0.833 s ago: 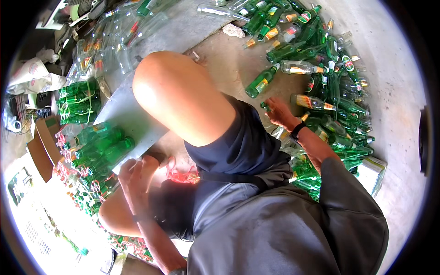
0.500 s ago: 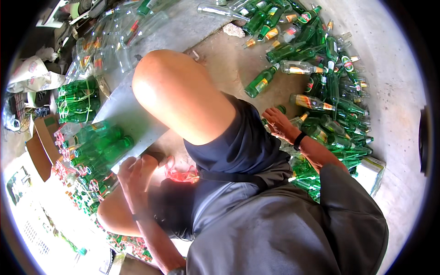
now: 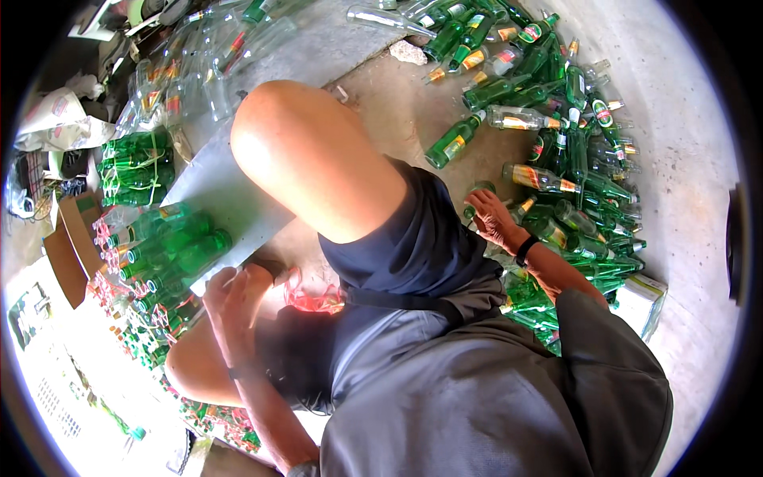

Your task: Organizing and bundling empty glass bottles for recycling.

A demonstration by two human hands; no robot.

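Note:
My right hand [image 3: 497, 222] is down at the near edge of a heap of loose glass bottles. Its fingers curl over a green bottle [image 3: 482, 187], which they partly cover. Beside my bent lower leg, my left hand [image 3: 226, 304] is closed, fingers bunched together; whatever they may hold is hidden. Just beyond it several green bottles [image 3: 203, 253] stand grouped at the edge of a grey board [image 3: 238, 208]. A single green bottle with a yellow label [image 3: 455, 140] lies on the floor ahead of my right hand.
Bottles in the heap [image 3: 548, 179] reach the pale wall [image 3: 683, 159]. Clear bottles [image 3: 211, 71] lie at the far left, near a strapped green bundle [image 3: 137, 168]. Cardboard [image 3: 73, 248], red plastic strips [image 3: 314, 300], a stone [image 3: 408, 52] and a white box [image 3: 640, 300] are around me.
My right hand has shifted slightly to the right and nearer to me over the green bottle. My left hand stays almost where it was.

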